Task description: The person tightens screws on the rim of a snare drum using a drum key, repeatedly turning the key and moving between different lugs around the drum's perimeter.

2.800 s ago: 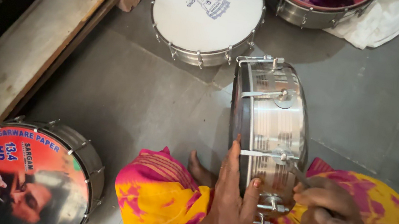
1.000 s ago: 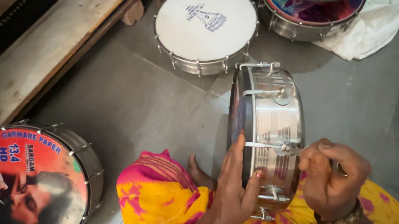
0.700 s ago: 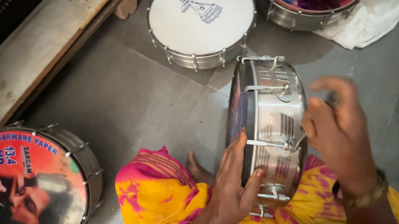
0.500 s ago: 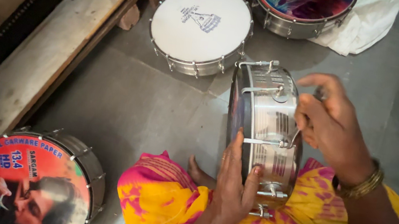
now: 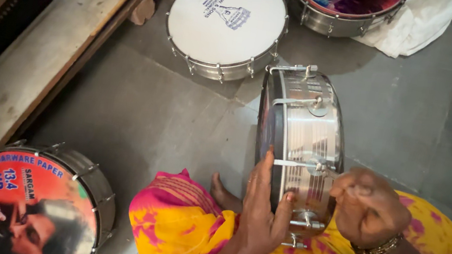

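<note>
We see a white-headed drum flat on the grey floor, a picture-headed drum nearer left, and a white cloth.

Grey stone floor; a white-headed drum lies flat on it; just right of that drum, a drum with a colourful head, beside a white cloth; well below-left, a picture-faced drum; left, a wooden plank.

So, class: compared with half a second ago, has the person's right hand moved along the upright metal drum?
Yes. The right hand has come down the shell of the metal drum, from beside the upper tension rod to the lower rod, nearer the person's lap.
</note>
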